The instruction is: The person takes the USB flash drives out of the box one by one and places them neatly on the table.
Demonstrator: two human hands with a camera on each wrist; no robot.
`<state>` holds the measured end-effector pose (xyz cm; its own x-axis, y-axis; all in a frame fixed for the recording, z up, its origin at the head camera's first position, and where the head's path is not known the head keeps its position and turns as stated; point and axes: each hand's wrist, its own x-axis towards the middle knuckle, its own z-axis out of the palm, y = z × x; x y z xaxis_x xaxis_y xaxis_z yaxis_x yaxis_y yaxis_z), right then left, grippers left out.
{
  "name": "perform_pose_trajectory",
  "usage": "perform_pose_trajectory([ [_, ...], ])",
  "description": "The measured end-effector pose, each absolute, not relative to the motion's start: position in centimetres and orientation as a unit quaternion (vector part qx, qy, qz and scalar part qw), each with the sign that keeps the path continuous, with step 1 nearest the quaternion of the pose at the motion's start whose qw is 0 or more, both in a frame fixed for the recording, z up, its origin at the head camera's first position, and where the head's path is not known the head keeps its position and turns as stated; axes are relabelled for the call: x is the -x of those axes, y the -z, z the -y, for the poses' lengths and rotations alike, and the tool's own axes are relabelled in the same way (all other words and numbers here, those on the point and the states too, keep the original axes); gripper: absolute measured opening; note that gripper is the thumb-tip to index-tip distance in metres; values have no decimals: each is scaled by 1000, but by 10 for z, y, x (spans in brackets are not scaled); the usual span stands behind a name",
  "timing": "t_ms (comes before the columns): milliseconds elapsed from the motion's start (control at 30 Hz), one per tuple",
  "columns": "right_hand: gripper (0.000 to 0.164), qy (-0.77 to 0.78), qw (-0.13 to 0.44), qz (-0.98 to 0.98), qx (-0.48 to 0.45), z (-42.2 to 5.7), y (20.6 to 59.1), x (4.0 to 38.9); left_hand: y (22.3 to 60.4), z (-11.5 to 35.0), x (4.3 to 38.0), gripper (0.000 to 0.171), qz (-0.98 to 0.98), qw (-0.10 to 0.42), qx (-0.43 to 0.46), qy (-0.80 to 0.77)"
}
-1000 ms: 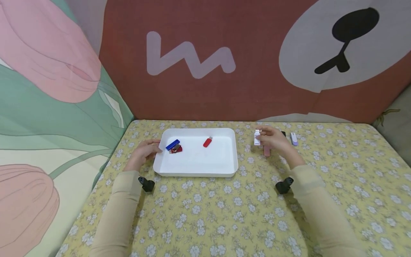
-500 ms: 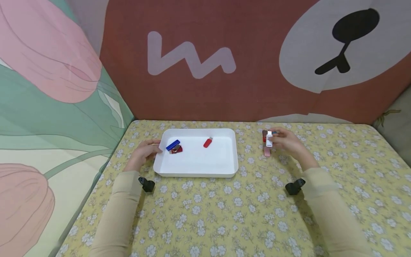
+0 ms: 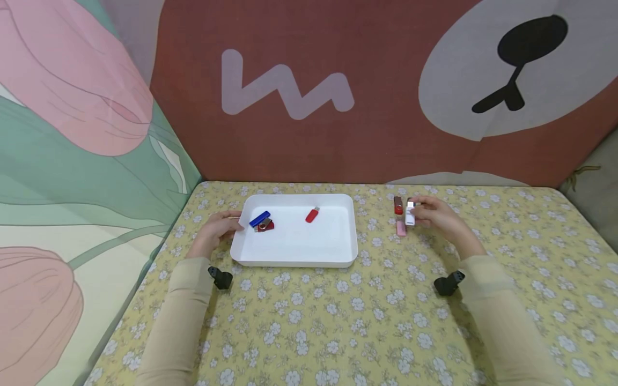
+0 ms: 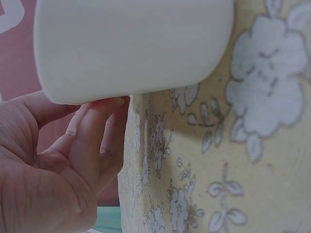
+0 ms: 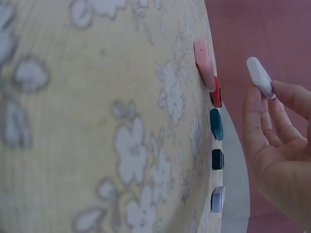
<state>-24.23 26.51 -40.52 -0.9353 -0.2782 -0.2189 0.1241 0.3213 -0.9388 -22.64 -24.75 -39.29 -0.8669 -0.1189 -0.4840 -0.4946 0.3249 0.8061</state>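
the right hand (image 3: 440, 217) pinched a white usb stick (image 3: 410, 217) aloft, apparently a carrying step, next calling for steadiness; the left hand (image 3: 215, 230), fingers loose, touched the tray (image 3: 294, 250)

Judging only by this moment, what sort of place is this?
Perhaps a decorated indoor corner: a yellow flower-print cloth, a reddish-brown cartoon-animal backdrop, and a green side panel with pink flowers.

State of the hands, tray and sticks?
Tray: upright
White stick: raised
Left hand: touching tray
Right hand: pinching white stick
Blue stick: in tray
Swivel stick: in tray
Red stick: in tray, plug exposed
Red-brown stick: on table
Pink stick: on table
Teal stick: on table
Black stick: on table
Lavender stick: on table
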Motion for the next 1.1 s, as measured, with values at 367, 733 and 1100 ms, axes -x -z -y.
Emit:
perform_pose_trajectory([
  [367,45,588,189,-785,35,-274,409,241,390,247,225,56,-795,177,189,-548],
  [733,56,584,212,-783,36,-276,414,239,391,247,227,56,-796,174,201,-544],
  [1100,56,570,233,-787,39,-279,415,239,392,248,227,56,-797,172,193,-546],
])
